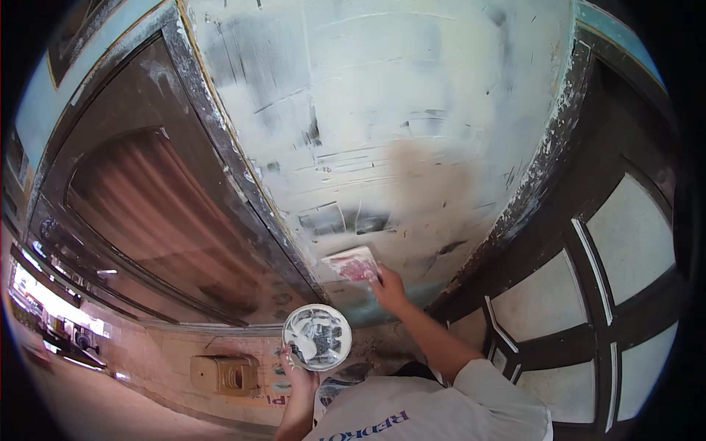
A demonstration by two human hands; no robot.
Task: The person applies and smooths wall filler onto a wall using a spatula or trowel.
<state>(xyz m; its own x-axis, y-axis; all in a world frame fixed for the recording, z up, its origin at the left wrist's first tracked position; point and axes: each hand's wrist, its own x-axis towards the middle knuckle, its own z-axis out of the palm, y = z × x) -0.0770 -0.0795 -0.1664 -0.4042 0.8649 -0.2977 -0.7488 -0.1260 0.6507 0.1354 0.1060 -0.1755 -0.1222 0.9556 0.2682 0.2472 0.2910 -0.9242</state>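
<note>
My right hand (387, 285) grips a flat spreading blade (349, 263), pink and smeared with white, held against or very near the wall's lower part. The wall (375, 81) carries uneven pale patchy coating with dark streaks and a brownish area. In my left hand (296, 371) is a round shallow container (318, 336), its inside smeared with white paste around dark shiny areas. It sits below and left of the blade, apart from it.
At left stands a dark door frame (187, 66) with an arched panel showing brown curtain-like folds (162, 220). At right is a dark door with white panels (544, 298). A tan plastic stool (213, 373) stands on the floor at lower left, beside printed sheeting (272, 397).
</note>
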